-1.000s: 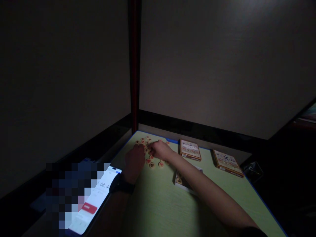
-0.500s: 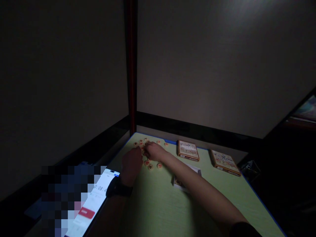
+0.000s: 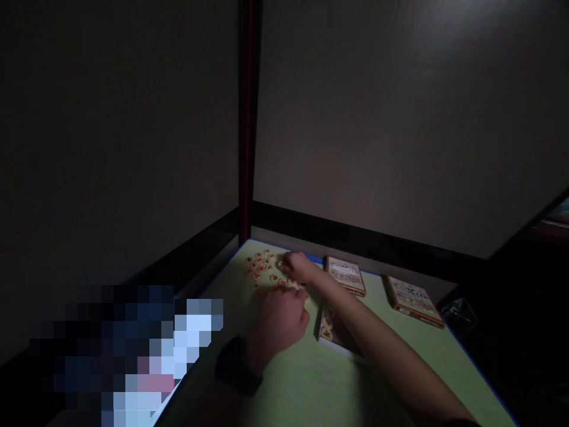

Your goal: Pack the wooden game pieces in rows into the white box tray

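Observation:
Round pieces with red or dark marks (image 3: 259,268) lie loosely grouped at the far left of the green table (image 3: 302,379). My left hand (image 3: 282,317), a dark band on its wrist, is over the near side of the group; its fingers are bent and blurred, and what they touch is hidden. Beyond it, my right hand (image 3: 297,267) has its fingers curled down at a piece (image 3: 281,264) on the group's right side. Under my right forearm sits an open box (image 3: 340,347) with several pieces along its left side.
Two flat printed boxes, one (image 3: 345,274) behind my right forearm and another (image 3: 413,299) farther right, lie near the table's back edge. A wall corner rises behind. A lit, partly pixelated screen (image 3: 178,362) is at the lower left; a clear container (image 3: 460,314) stands off the right edge.
My left hand has moved right and nearer, away from the far pieces. My right hand has shifted right and slightly farther. More of the open box and its pieces shows.

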Available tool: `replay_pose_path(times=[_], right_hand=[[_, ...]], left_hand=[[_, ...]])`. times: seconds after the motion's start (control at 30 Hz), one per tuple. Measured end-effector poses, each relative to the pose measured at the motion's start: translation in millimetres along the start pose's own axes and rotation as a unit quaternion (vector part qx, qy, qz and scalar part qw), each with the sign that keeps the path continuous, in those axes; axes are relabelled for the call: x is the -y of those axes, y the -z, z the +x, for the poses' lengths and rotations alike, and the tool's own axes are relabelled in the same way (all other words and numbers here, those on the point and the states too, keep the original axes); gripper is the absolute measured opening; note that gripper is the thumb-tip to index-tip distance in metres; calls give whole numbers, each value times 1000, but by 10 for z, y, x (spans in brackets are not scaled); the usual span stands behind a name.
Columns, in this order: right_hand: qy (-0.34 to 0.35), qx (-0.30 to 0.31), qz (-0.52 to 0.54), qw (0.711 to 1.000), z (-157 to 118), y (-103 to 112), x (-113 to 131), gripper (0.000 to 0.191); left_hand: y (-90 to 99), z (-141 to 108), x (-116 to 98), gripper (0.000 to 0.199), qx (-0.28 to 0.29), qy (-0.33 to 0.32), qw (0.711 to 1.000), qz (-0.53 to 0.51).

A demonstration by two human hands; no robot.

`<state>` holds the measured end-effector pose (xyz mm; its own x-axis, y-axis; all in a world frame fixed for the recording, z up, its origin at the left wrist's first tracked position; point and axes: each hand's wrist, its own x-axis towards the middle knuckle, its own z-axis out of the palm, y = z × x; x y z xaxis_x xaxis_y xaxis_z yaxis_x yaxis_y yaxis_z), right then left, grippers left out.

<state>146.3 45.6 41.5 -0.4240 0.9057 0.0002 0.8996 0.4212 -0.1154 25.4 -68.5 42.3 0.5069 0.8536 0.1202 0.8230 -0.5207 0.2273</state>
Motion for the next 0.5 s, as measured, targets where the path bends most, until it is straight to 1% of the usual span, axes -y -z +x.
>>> replay_pose_path(times=[0.1,0.2,0.4,0.5], right_hand=[[-25,8,3,1000,-43,32,-127,21],[-36,13,8,999,-82,52,-172,19],[-19,5,37,999,-63,54,-25,18],[-9,-7,52,999,-55,65,0,17]], left_hand=[[-62,-54,-117,24,18,-49,999,-5],[-91,-67,-150,25,41,-71,997,0],[-99,-71,-148,26,33,-77,996,-4],[-110,-83,-152,26,40,-83,996,-4]])
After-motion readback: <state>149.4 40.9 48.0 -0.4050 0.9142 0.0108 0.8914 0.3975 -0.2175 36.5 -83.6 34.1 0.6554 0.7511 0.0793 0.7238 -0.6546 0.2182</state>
